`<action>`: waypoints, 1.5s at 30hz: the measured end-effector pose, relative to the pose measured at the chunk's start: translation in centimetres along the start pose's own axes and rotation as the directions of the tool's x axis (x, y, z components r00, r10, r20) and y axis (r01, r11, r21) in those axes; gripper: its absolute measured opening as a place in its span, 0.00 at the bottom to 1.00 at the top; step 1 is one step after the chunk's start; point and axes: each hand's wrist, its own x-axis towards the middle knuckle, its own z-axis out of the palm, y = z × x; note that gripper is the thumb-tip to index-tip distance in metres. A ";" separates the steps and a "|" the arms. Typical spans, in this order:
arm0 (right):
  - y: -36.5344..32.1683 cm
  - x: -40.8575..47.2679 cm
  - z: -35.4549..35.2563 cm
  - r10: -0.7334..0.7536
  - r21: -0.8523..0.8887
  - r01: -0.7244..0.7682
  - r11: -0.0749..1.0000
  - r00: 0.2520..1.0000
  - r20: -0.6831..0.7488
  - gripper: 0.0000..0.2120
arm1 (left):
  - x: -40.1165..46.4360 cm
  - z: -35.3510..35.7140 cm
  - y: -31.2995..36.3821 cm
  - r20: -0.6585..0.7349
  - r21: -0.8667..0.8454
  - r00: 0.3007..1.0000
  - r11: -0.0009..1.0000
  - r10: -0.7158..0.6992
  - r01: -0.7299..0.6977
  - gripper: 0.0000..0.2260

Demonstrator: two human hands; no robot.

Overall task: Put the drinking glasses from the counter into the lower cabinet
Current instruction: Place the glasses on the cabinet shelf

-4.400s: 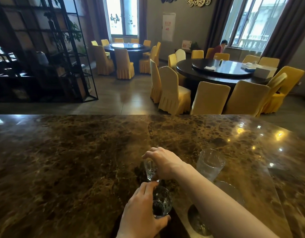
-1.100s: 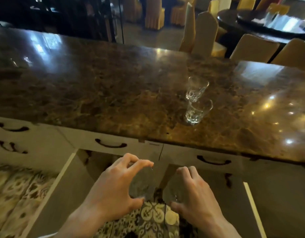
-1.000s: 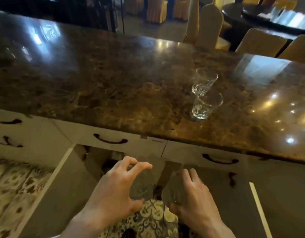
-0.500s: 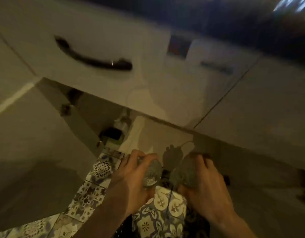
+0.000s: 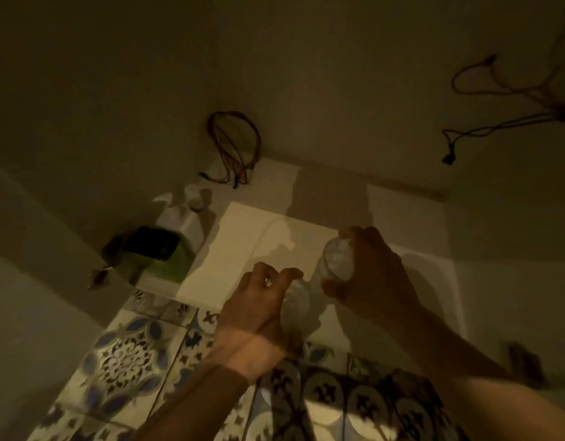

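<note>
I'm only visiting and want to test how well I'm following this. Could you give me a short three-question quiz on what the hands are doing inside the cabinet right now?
1. True or false: each hand holds a glass.
2. Which glass reaches deeper into the lower cabinet: A) the one in the left hand, B) the one in the right hand?
3. What lies in the cabinet's back left corner, behind the white bottle?

Key
1. True: the left-hand glass and the right-hand glass are both gripped.
2. B.
3. A coil of wires.
</note>
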 end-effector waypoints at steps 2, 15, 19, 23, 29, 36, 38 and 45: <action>2.0 2.5 2.1 0.000 -0.029 -0.001 1.000 0.999 -0.042 0.41 | 2.3 2.7 -1.0 -0.011 0.009 1.000 1.000 0.016 -0.016 0.40; 8.4 13.2 8.3 0.051 -0.017 -0.052 0.998 0.995 -0.086 0.45 | 10.7 12.2 -2.7 -0.072 0.008 0.987 0.989 0.146 -0.146 0.43; 8.3 14.8 8.8 0.014 -0.057 -0.017 0.998 0.999 -0.044 0.46 | 11.6 13.1 -2.5 -0.120 -0.048 0.987 0.992 0.110 -0.116 0.45; 8.2 16.0 8.9 0.021 -0.048 -0.021 0.999 1.000 -0.004 0.48 | 12.1 13.3 -2.3 -0.122 -0.064 0.988 0.993 0.093 -0.101 0.44; 7.5 17.5 9.2 -0.038 -0.049 0.039 0.998 0.999 0.024 0.48 | 12.2 13.6 -2.1 -0.111 -0.065 0.991 0.994 0.077 -0.084 0.44; 7.6 18.2 10.5 -0.035 -0.038 0.038 0.999 0.997 0.070 0.51 | 12.8 14.0 -2.0 -0.092 -0.053 0.994 0.997 0.057 -0.062 0.45; 7.8 18.3 10.8 -0.031 -0.034 0.034 0.999 0.996 0.084 0.52 | 12.9 14.0 -2.1 -0.108 -0.062 0.992 0.995 0.069 -0.076 0.44; 8.4 18.3 11.2 -0.033 -0.011 0.034 0.999 0.998 0.060 0.50 | 13.1 13.7 -2.3 -0.121 -0.075 0.987 0.991 0.102 -0.111 0.40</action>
